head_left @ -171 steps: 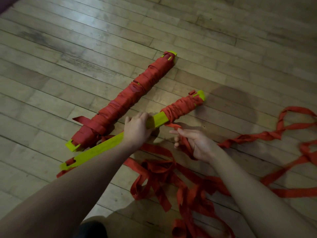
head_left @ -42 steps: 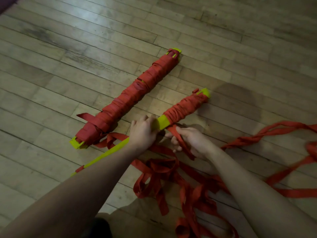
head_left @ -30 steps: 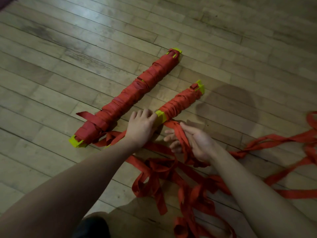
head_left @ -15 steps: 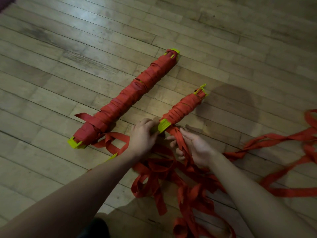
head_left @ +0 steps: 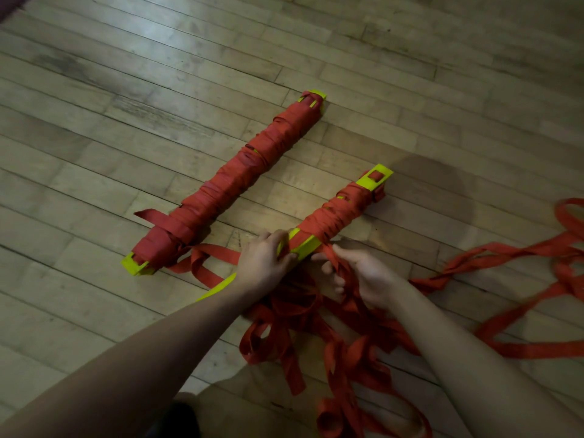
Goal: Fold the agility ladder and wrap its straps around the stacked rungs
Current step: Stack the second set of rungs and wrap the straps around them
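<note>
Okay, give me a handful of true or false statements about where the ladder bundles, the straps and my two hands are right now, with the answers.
1. The left hand grips the yellow rungs of the nearer bundle. True.
2. The right hand rests flat on the bare floor, touching nothing. False: it holds a red strap that runs up to the nearer bundle.
3. The farther bundle is wrapped in red along almost its whole length. True.
4. The nearer bundle is wrapped from end to end. False: only its far part is wrapped; yellow shows beside the left hand.
5. Loose straps trail over the wooden floor to the right. True.
</note>
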### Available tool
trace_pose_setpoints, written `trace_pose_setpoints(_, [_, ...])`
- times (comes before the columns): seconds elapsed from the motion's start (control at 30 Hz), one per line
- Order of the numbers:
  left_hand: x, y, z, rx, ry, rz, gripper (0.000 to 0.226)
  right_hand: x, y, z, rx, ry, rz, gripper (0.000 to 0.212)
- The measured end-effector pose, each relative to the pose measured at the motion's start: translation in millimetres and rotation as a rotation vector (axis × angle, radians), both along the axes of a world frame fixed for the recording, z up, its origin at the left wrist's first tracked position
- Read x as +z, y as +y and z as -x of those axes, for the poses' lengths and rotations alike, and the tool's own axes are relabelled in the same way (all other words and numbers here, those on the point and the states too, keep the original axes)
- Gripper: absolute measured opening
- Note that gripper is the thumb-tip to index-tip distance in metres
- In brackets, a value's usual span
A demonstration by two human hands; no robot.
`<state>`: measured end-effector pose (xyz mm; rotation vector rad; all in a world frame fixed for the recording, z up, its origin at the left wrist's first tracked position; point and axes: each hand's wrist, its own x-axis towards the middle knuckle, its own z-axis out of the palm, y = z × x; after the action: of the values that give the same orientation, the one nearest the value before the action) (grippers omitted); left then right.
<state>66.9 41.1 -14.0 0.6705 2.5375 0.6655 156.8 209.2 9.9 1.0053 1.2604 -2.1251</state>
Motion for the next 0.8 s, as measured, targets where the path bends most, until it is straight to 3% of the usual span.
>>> trace_pose_setpoints(0.4, [6,12,40,0.12,0.206,0.005,0.049,8,-15,42,0.012,0.17,-0.148,0.026])
trace_pose_setpoints(0.57, [5,7,48,-0.055,0.37,0.104,0.048,15,-9,45,0.01,0.209,-0.172,0.027])
trace_pose_setpoints(0.67, [4,-3,42,-0.15,0.352,0.104,0.053,12,-6,39,0.001,0.197,-0.153,0.027])
trace_pose_setpoints(0.8, [3,-10,31,-0.213,0.317,0.085,0.042,5,-11,28,-0.033,0.133,-0.152,0.026])
